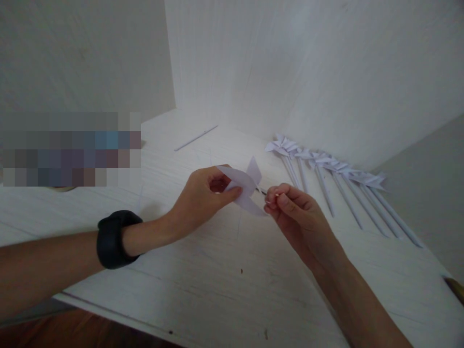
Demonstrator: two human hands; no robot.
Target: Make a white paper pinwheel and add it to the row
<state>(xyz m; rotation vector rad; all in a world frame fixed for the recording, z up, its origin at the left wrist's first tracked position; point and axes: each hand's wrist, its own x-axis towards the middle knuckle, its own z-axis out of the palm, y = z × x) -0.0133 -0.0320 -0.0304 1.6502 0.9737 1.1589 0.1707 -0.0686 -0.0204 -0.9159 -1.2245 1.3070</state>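
My left hand (201,195) pinches a white paper pinwheel (246,199) between thumb and fingers, above the middle of the table. Its curved blades stick out up and to the right of the thumb. Just right of it, my right hand (299,210) is closed in a pinch on a thin dark stick (261,191) whose tip meets the pinwheel near its middle. How far the stick goes into the paper is hidden, and I cannot tell its exact kind.
Several finished paper pinwheels on stems (337,166) lie in a row along the right wall. One thin rolled paper stick (195,138) rests near the back corner. A blurred-out patch (72,150) covers things at the left. The white table (217,285) ends at a front edge.
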